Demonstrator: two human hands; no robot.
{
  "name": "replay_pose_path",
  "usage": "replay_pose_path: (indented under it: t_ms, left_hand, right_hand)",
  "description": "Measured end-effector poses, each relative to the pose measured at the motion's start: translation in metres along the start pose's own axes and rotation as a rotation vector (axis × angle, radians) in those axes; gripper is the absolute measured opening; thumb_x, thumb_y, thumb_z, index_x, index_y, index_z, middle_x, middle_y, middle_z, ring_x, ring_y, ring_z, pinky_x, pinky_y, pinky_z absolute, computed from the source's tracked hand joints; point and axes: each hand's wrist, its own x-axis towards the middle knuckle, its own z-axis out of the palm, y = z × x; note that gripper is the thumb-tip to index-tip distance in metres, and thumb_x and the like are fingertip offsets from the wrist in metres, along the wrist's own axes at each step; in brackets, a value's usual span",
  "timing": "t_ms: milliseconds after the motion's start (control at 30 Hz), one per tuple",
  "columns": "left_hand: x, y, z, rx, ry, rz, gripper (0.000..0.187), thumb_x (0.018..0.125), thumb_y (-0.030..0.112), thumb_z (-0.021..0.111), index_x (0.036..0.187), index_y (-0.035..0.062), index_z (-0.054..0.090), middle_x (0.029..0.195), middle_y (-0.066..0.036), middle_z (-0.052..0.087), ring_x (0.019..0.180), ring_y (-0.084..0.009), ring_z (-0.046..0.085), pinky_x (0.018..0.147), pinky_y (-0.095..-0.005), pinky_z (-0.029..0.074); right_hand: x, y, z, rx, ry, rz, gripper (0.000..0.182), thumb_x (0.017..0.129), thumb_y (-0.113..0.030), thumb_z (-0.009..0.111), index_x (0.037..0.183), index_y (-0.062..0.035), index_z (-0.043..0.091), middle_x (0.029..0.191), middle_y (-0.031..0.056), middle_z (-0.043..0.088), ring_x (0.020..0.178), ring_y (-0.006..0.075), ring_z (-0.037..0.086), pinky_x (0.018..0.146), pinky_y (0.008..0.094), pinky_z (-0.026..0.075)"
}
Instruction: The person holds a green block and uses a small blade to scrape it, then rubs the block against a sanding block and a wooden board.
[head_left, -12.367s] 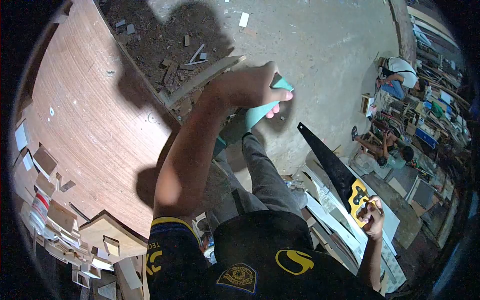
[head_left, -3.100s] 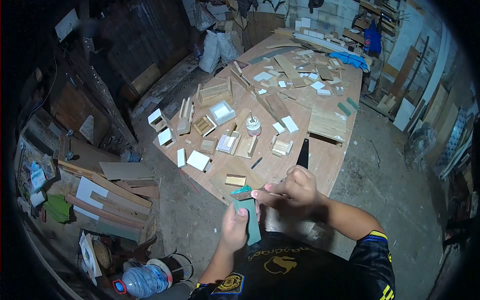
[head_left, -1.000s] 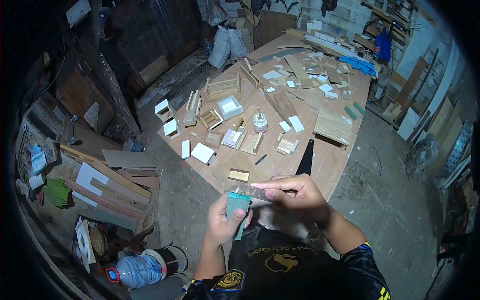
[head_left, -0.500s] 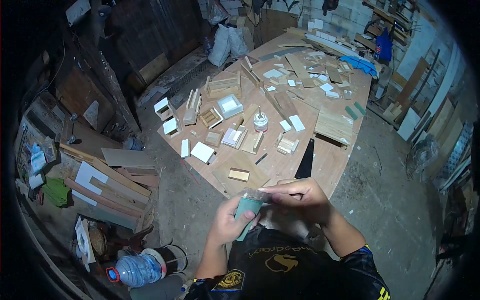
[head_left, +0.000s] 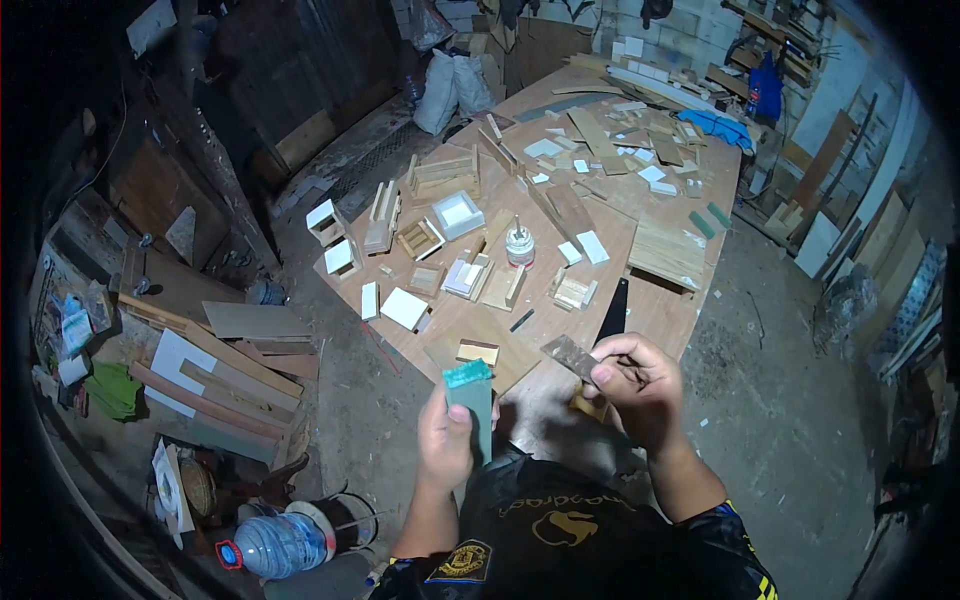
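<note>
My left hand (head_left: 445, 445) is closed around a flat green strip (head_left: 479, 415), held upright above my lap. A wet-looking, brighter teal smear (head_left: 467, 373) covers its top end. In my right hand (head_left: 637, 378) I pinch a thin, stained flat scraper blade (head_left: 571, 357), which points up and left, apart from the strip. Just beyond the green strip, a small wooden tray-like piece (head_left: 478, 352) lies on a tan sheet (head_left: 515, 362) at the table's near corner. A black saw blade (head_left: 615, 308) lies partly behind my right hand.
The wooden table (head_left: 655, 330) carries several small boxes, a jar (head_left: 520, 246) with a brush-like handle, a wooden panel box (head_left: 665, 255) and two green strips (head_left: 703, 225). Offcuts cover its far end. A large water bottle (head_left: 275, 545) lies at lower left, near leaning boards (head_left: 215, 375).
My right hand has moved right and away from the strip with the scraper blade. The strip's top end now shows the teal smear, and my left hand has shifted slightly left.
</note>
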Motion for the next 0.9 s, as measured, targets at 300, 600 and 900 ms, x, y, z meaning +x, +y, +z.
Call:
replay_pose_path:
  t_ms: [300,600,900]
  left_hand:
    - [-0.008,-0.003,0.008,0.095,0.016,0.07,0.07,0.094,0.059,0.043,0.125,-0.004,0.04,0.094,-0.012,0.057,0.081,-0.0163,0.055,0.072,-0.0287,0.045]
    - [-0.016,0.003,0.022,-0.104,-0.013,0.006,0.07,0.095,0.058,0.041,0.127,-0.0049,0.037,0.098,-0.01,0.056,0.082,-0.0137,0.054,0.073,-0.0276,0.045]
    - [-0.013,0.016,0.037,-0.14,0.031,-0.031,0.069,0.096,0.059,0.038,0.126,-0.0033,0.034,0.096,-0.009,0.055,0.08,-0.0132,0.053,0.07,-0.0266,0.044]
  right_hand:
    - [0.006,0.007,0.008,-0.669,0.12,-0.92,0.026,0.068,-0.008,0.081,0.089,-0.0109,0.066,0.098,0.0057,0.061,0.086,0.0242,0.06,0.072,0.0331,0.048]
    - [0.008,0.016,0.018,-0.777,0.034,-1.105,0.03,0.063,-0.009,0.082,0.091,-0.0181,0.073,0.089,-0.0002,0.049,0.085,0.0203,0.046,0.065,0.0344,0.037]
    - [0.014,0.006,0.02,-0.874,-0.045,-1.192,0.027,0.067,-0.014,0.08,0.093,-0.0196,0.074,0.081,-0.0044,0.049,0.077,0.0137,0.051,0.062,0.0318,0.031]
